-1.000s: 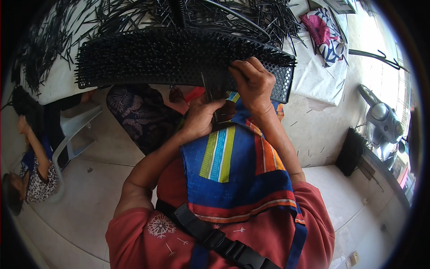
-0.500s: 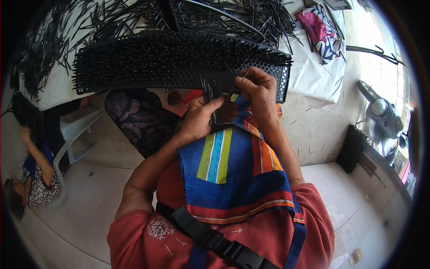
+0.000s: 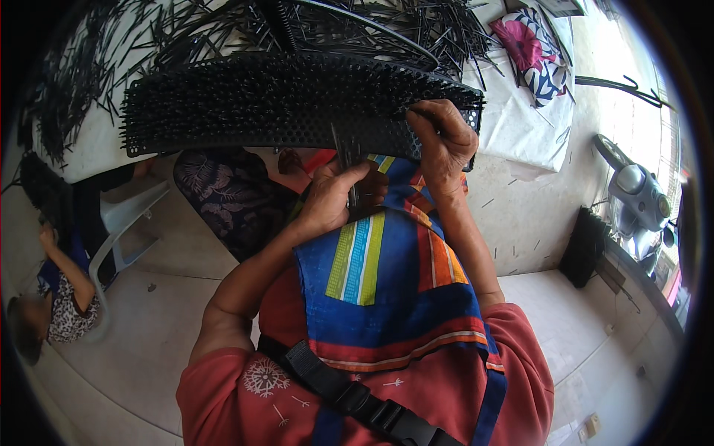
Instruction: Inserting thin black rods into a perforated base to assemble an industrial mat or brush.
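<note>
A pale-covered bench (image 3: pixel 520 141) carries a scatter of loose black strips (image 3: pixel 193 30), fading into the dark rim at its left. Along its near edge lies a curved black panel (image 3: pixel 282 97), round-holed, densely bristled, just beyond the left hand. The hands stay apart: the right hand (image 3: pixel 446 145) curls at the panel's right part, its grip unclear; the left hand (image 3: pixel 332 195) clamps a thin, blurred bundle (image 3: pixel 349 145).

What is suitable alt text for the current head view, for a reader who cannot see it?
The left hand holds thin dark strips near a long perforated black panel bristling with black spikes; the right hand pinches at its right end.
</note>
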Demonstrator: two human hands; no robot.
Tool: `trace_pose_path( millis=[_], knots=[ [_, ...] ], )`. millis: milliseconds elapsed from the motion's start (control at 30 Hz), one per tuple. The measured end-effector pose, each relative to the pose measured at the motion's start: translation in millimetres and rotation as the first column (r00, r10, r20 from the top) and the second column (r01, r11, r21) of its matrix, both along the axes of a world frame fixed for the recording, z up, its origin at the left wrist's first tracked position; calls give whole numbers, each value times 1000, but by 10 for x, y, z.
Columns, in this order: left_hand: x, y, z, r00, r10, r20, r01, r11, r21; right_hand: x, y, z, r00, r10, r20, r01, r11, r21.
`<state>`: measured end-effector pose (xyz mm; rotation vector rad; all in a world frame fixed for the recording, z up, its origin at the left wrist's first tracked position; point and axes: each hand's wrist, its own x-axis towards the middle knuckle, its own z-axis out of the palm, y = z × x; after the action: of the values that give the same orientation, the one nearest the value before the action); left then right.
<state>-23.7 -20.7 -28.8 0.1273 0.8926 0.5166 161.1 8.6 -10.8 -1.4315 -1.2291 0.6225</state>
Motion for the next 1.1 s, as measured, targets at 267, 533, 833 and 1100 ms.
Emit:
trace_pose_path(
  millis=[267, 533, 833, 1100],
  knots=[
    [-8, 18, 35, 999, -42, -13, 43, 999, 27, -54, -10, 28, 984, -1, 180, 2, 1000, -7],
    [7, 16, 20, 1000, 0, -23, 1, 1000, 17, -99, -64, 20, 968, 17, 249, 0, 998, -68],
    [-23, 4, -72, 998, -8, 60, 2, 996, 86, 417, -426, -232, 778, -177, 603, 220, 975, 3],
    [24, -6, -22, 996, -87, 23, 85, 994, 72, 516, -154, -353, 704, -263, 660, 307, 950, 52]
  ],
)
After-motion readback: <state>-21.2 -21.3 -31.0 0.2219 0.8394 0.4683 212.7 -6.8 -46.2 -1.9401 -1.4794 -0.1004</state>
